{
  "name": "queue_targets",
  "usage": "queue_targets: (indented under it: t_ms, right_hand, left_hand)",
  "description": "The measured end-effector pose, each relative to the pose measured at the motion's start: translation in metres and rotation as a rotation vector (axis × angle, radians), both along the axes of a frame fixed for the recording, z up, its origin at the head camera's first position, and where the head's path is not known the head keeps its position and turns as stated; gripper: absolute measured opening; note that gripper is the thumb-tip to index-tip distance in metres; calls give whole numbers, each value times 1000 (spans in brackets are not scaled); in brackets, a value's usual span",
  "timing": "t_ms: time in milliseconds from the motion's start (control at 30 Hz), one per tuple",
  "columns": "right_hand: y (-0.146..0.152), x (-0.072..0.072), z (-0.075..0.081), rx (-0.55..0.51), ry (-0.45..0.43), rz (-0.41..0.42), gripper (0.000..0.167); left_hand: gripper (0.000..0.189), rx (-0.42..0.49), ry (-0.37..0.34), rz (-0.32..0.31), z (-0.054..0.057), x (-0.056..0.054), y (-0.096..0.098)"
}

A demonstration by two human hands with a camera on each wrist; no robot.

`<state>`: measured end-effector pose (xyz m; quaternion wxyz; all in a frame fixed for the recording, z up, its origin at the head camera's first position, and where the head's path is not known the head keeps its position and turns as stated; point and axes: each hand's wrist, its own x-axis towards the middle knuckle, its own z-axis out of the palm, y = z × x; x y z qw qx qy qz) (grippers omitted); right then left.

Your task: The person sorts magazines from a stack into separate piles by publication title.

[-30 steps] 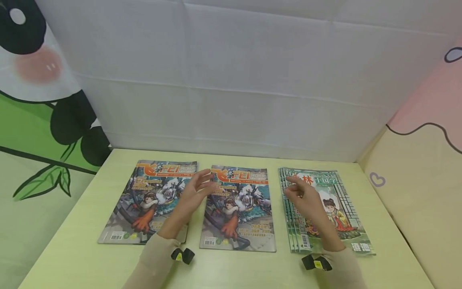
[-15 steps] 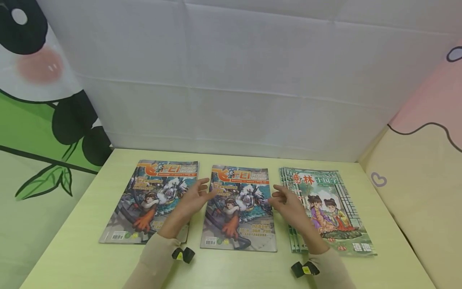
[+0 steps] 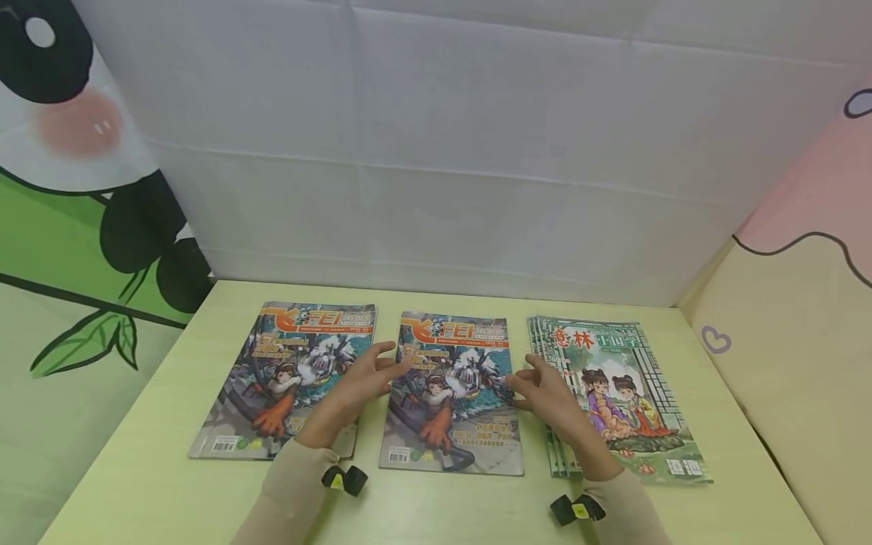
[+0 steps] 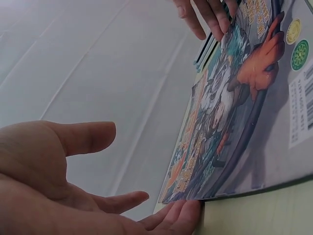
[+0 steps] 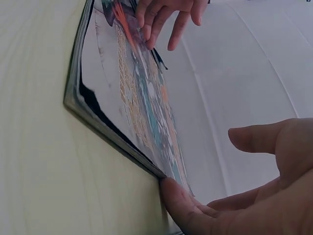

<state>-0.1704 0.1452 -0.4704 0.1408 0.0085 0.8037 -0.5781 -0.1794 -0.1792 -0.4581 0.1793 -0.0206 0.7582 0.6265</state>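
Note:
A magazine point(image 3: 446, 424) with a comic-style cover lies in the middle of the table, between my two hands. My left hand point(image 3: 354, 387) is at its left edge; in the left wrist view the lower fingertips point(image 4: 188, 215) touch that edge, with the thumb held apart. On the opposite side is my right hand point(image 3: 552, 397), one fingertip point(image 5: 173, 191) against the right edge in the right wrist view. Neither hand grips anything. The right wrist view shows more than one layer at the magazine's edge, so another may lie beneath.
Left of the middle one lies a magazine point(image 3: 235, 420) with the same cover, partly under my left forearm. Several green magazines point(image 3: 654, 462) overlap in a fanned pile on the right. A white cloth wall point(image 3: 450, 227) stands behind the pale yellow table point(image 3: 436, 511).
My right hand has come leftward from over the green magazines to the middle magazine's right edge. My left hand has lowered slightly along the left edge. The magazines stay in place.

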Motion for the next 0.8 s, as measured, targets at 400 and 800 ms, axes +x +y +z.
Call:
queue_targets:
  t_ms: [400, 800]
  right_hand:
    - [0, -3, -3, 31, -17, -43, 76]
    - [-4, 1, -3, 131, 32, -9, 64]
  left_hand:
    - [78, 9, -2, 46, -7, 0, 1]
    - [66, -102, 54, -36, -3, 5, 4]
